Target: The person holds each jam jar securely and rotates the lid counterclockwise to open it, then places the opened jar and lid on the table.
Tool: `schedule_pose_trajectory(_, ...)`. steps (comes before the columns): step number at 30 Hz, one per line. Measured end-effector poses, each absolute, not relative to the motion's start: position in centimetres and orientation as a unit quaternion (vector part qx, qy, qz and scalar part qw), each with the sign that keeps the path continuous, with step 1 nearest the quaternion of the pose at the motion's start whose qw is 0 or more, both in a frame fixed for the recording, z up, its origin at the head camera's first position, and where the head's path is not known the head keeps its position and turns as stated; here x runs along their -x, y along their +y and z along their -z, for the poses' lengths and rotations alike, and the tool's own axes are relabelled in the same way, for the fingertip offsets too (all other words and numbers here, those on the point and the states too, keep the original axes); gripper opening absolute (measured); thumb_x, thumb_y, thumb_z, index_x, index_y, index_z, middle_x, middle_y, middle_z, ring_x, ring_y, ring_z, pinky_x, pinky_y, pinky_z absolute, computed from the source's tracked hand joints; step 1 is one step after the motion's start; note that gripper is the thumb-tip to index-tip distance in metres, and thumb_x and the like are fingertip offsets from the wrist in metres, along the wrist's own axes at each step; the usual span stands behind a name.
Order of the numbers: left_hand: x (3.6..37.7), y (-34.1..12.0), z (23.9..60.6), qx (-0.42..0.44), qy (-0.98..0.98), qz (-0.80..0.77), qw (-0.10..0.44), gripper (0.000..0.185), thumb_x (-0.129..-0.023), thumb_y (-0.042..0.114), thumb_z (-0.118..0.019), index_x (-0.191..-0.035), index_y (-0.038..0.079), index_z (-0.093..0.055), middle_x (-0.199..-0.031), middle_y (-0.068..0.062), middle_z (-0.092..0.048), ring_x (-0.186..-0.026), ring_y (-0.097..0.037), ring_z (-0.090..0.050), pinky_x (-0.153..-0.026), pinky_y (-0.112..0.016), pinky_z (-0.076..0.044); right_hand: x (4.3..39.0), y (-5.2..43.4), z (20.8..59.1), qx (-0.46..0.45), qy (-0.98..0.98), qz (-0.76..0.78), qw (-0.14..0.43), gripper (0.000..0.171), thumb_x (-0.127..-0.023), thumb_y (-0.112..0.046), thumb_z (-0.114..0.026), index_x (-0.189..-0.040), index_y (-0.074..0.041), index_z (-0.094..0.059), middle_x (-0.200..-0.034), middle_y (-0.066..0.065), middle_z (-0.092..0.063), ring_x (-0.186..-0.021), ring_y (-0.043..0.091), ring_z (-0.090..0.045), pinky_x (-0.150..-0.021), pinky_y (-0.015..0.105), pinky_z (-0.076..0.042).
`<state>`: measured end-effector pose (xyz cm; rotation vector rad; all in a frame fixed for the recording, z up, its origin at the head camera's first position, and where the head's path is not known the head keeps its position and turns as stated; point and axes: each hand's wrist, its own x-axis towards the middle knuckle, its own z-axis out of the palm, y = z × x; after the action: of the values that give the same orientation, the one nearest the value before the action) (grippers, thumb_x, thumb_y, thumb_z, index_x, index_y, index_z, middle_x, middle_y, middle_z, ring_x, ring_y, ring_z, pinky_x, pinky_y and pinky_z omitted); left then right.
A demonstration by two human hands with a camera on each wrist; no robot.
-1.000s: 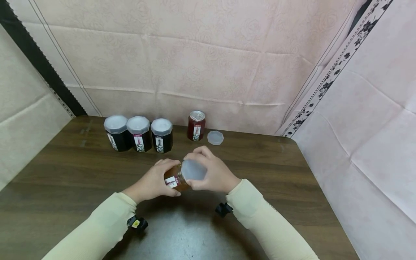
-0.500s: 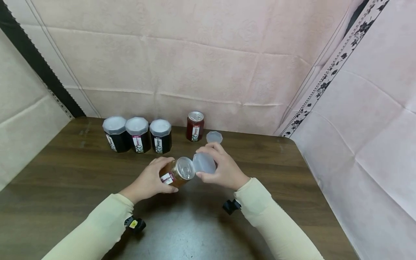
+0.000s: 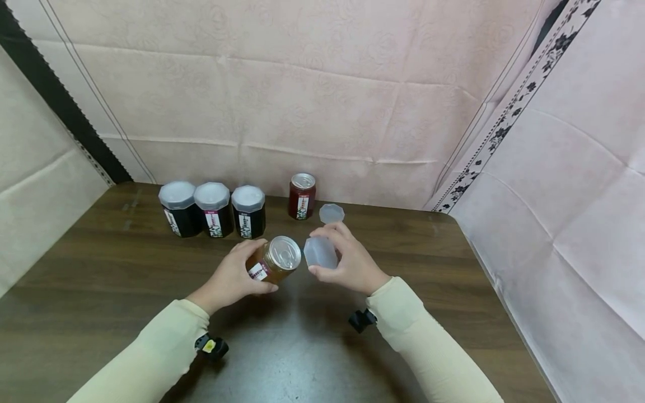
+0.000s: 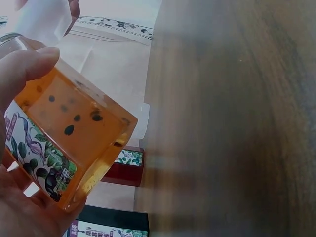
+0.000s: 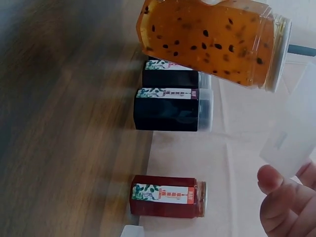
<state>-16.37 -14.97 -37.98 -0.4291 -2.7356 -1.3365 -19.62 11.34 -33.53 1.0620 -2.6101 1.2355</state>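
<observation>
My left hand [image 3: 229, 280] grips an octagonal jar [image 3: 269, 266] of amber preserve with dark seeds, tilted to the right, its silver can-style top showing. Thumb and fingers wrap its sides, and the printed label faces out in the left wrist view. Just right of the jar, my right hand [image 3: 355, 264] pinches a translucent white plastic lid [image 3: 321, 253] by its edge. A narrow gap separates lid and jar top in the head view. The right wrist view shows the jar [image 5: 212, 42] side-on and the lid [image 5: 294, 121] above the thumb.
Three dark jars [image 3: 213, 210] with white lids stand in a row at the back left. A red jar [image 3: 303, 197] with a bare metal top is behind the hands, and beside it a loose lid [image 3: 331, 213] lies on the wooden table [image 3: 428, 268]. Pale cloth [image 3: 312, 101] hangs behind.
The right hand has pulled the lid off the amber jar and moved it to the right, which uncovers the metal top. The left hand keeps its grip, with the jar tipped slightly more upright.
</observation>
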Motion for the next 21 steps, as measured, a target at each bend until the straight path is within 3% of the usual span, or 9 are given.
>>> schedule_pose_trajectory(15,16.7,-14.8,38.2,0.108,-0.887,0.448,0.036,0.088,-0.068,0.029,-0.087,-0.14,0.002,-0.044,-0.134,-0.019,-0.049,-0.118,-0.037,-0.049,-0.096,-0.056,-0.046,19.9,12.3,33.9,-0.319,-0.86,-0.398,0.017,0.055,-0.078,-0.025,-0.078,-0.126,-0.02,-0.052,-0.125,0.0,-0.046,-0.091,0.022,-0.055,-0.071,0.032,-0.055)
schedule_pose_trajectory(21,17.0,-14.6,38.6,0.11,-0.874,0.471,0.046,0.086,-0.067,0.026,-0.088,-0.138,0.002,-0.045,-0.13,-0.015,-0.053,-0.116,-0.034,-0.051,-0.095,-0.055,-0.046,20.2,12.7,34.4,-0.312,-0.858,-0.407,0.017,0.055,-0.077,-0.022,-0.079,-0.125,-0.017,-0.053,-0.123,-0.001,-0.047,-0.086,0.02,-0.057,-0.068,0.04,-0.056)
